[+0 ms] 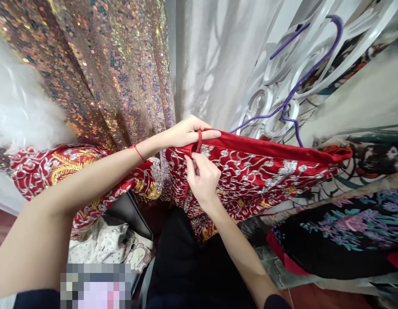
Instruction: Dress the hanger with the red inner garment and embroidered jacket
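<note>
A red skirt [259,171] with silver and gold embroidery stretches across the middle, its plain red waistband running along the top. My left hand [189,131] grips the waistband's left end, fingers over the upper edge. A thin red cord loop [199,139] passes over its fingers. Just below, my right hand [203,178] is closed in a pinch at the same end of the waistband, beside a small dark spot I cannot make out. Behind the skirt, a purple hanger [292,94] rises from the waistband; its attachment there is hidden.
Sequined cloth [121,64] hangs behind on the left, near white fluff [21,94]. Another red embroidered garment [63,165] lies under my left forearm. White scrolled metalwork [343,56] stands at the right, above a black floral cloth [347,240]. White dotted fabric [102,242] is lower left.
</note>
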Tool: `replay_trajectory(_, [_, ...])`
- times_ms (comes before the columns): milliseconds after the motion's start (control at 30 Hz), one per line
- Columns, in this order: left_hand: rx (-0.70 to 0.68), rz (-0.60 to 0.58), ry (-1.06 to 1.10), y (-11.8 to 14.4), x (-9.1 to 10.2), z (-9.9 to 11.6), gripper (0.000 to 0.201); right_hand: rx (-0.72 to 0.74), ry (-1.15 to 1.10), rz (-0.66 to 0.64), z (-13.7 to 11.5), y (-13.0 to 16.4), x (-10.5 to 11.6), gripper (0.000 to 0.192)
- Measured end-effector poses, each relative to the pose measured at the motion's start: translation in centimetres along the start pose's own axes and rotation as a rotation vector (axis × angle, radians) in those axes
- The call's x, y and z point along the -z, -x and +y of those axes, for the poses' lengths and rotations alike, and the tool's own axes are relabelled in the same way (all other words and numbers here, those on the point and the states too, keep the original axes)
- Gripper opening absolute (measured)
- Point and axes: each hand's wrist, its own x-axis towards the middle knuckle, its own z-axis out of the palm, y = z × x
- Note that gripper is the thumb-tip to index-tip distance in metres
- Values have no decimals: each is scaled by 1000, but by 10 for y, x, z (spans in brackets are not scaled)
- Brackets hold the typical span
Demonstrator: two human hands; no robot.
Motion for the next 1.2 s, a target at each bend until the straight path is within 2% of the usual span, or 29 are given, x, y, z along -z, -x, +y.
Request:
replay_trajectory(167, [-75, 32, -154, 0, 3, 1, 53, 1, 75, 58, 12, -2, 3, 21])
replay_trajectory(300, [-213, 131, -453, 2, -2, 0, 52, -49, 70, 114, 19, 0, -2, 24])
replay_trajectory(433, [-337, 279, -750, 1, -12, -14, 57, -93, 50, 97, 18, 1, -6, 27])
replay_trajectory(533, [-398, 337, -862, -2, -14, -29, 58, -159, -44, 58, 14, 6, 0, 16])
replay_trajectory(600, [-421, 365, -885, -4, -12, -37, 58, -265, -109, 63, 12, 16, 8, 8])
replay_trajectory(767, [-412, 399, -872, -3, -7, -45, 59, -639, -430, -26, 9, 66, 16, 16])
replay_trajectory(900, [-349, 369, -849, -1, -7, -38, 58, -824, -601, -73, 1, 93, -4, 23])
replay_trajectory(1067, [-283, 355, -778, -1, -7, -26, 59, -1071, -902, -94, -7, 96, -26, 18])
replay_trajectory(1133, [-286, 354, -735, -2, -7, -24, 60, -1177, -980, -169, -6, 102, -29, 20])
replay_trajectory(1200, [-280, 347, -697, -2, -6, -23, 60, -1223, -928, -268, -4, 111, -30, 26])
